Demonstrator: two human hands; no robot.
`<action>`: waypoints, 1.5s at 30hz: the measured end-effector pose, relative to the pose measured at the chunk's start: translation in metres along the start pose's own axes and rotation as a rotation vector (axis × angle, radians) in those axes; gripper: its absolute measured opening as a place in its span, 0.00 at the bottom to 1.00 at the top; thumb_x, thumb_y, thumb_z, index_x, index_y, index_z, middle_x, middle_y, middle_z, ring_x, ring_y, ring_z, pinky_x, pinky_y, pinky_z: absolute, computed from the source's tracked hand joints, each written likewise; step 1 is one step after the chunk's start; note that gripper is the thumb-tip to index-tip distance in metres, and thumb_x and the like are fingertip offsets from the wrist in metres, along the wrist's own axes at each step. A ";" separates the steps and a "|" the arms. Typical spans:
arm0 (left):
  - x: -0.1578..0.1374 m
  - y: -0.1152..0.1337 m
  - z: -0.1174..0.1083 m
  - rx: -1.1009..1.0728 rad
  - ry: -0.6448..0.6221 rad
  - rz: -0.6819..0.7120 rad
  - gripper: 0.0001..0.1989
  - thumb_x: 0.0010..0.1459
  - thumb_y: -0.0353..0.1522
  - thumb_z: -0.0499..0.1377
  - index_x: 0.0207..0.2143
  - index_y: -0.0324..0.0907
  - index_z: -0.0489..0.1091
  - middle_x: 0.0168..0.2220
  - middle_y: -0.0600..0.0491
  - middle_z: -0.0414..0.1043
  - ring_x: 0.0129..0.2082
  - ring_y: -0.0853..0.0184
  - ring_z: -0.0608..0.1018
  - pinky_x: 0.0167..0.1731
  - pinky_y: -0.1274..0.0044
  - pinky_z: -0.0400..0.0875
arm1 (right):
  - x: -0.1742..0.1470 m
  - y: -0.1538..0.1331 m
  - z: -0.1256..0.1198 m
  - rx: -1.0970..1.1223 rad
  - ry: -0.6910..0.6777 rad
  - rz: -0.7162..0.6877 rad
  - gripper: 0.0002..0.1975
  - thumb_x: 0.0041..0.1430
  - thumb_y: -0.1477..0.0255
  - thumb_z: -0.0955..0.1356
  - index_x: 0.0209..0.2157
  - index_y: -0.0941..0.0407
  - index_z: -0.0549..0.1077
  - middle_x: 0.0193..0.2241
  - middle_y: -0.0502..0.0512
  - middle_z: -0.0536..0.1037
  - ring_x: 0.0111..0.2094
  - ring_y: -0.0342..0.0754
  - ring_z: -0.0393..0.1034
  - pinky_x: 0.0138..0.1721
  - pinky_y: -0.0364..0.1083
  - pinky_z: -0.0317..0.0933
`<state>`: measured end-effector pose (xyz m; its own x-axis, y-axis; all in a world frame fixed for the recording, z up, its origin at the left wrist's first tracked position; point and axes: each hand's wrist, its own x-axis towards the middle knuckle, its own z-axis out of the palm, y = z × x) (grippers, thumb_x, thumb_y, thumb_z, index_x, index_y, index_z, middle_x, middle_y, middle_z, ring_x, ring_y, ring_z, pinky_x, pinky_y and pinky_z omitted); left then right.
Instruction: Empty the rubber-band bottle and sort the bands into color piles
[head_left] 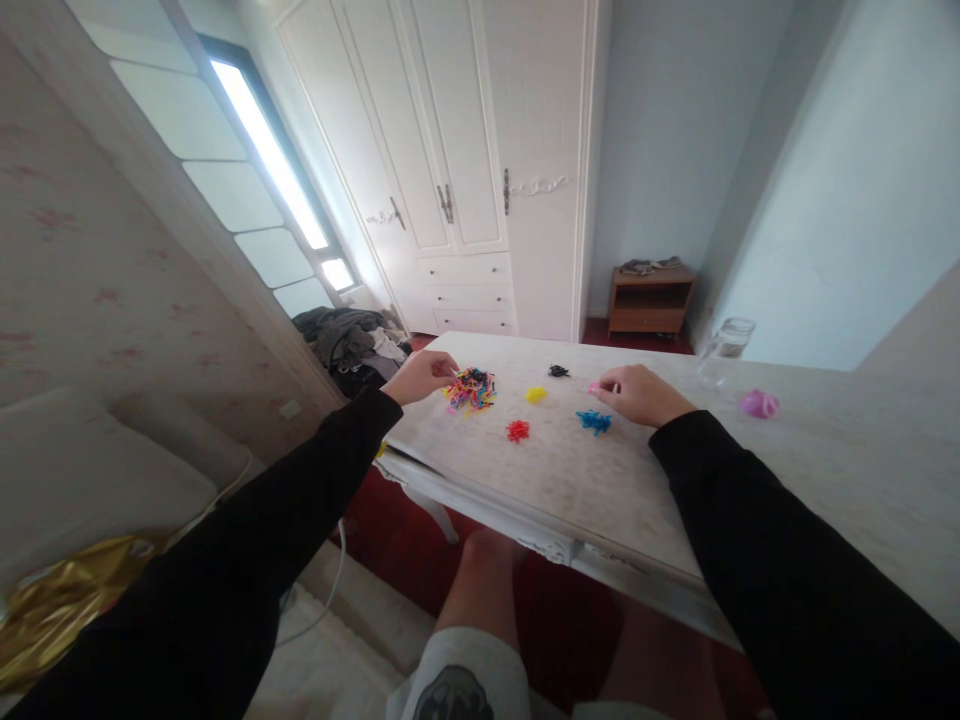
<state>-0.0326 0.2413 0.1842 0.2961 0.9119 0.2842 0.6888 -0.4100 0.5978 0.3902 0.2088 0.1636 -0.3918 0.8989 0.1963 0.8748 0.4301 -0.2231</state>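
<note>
My left hand (429,376) is closed in a pinch at the left edge of a mixed pile of small coloured pieces (472,392), which look like tiny rubber bands. Whatever lies between those fingertips is too small to make out. On the right, my right hand (636,392) has its fingers pressed together over small pink pieces (593,388), partly hidden by the fingertips. Between the hands lie single-colour heaps: black pieces (558,371), yellow pieces (535,395), red pieces (517,431) and blue pieces (595,422).
All this rests on a white table (480,465). Toward its right side stand a clear glass jar (727,350) and a pinkish-purple object (760,404). Behind are a white wardrobe (465,210), a brown nightstand (651,302) and heaped dark clothes (345,340).
</note>
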 end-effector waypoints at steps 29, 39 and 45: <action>-0.003 0.000 0.001 -0.595 0.094 -0.449 0.24 0.32 0.32 0.84 0.30 0.36 0.77 0.30 0.46 0.82 0.33 0.62 0.86 0.44 0.66 0.86 | 0.000 -0.001 0.000 -0.007 0.003 -0.010 0.17 0.67 0.66 0.66 0.31 0.57 0.83 0.32 0.61 0.84 0.34 0.52 0.74 0.36 0.48 0.57; -0.009 0.050 0.028 -0.396 -0.215 -0.176 0.20 0.39 0.39 0.81 0.32 0.39 0.81 0.32 0.47 0.85 0.34 0.59 0.86 0.36 0.70 0.82 | 0.000 0.000 0.000 -0.013 -0.005 -0.029 0.16 0.67 0.67 0.66 0.31 0.57 0.83 0.31 0.60 0.83 0.33 0.51 0.73 0.35 0.48 0.56; -0.011 0.080 0.049 -0.333 -0.335 -0.035 0.13 0.45 0.37 0.77 0.31 0.42 0.79 0.30 0.49 0.83 0.32 0.61 0.85 0.33 0.73 0.78 | -0.001 -0.001 -0.001 0.003 -0.013 -0.010 0.16 0.66 0.67 0.66 0.32 0.57 0.84 0.32 0.60 0.84 0.34 0.51 0.74 0.35 0.48 0.57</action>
<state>0.0514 0.1998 0.1925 0.5111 0.8588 0.0348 0.4690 -0.3126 0.8260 0.3901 0.2077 0.1646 -0.4042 0.8956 0.1859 0.8700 0.4392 -0.2241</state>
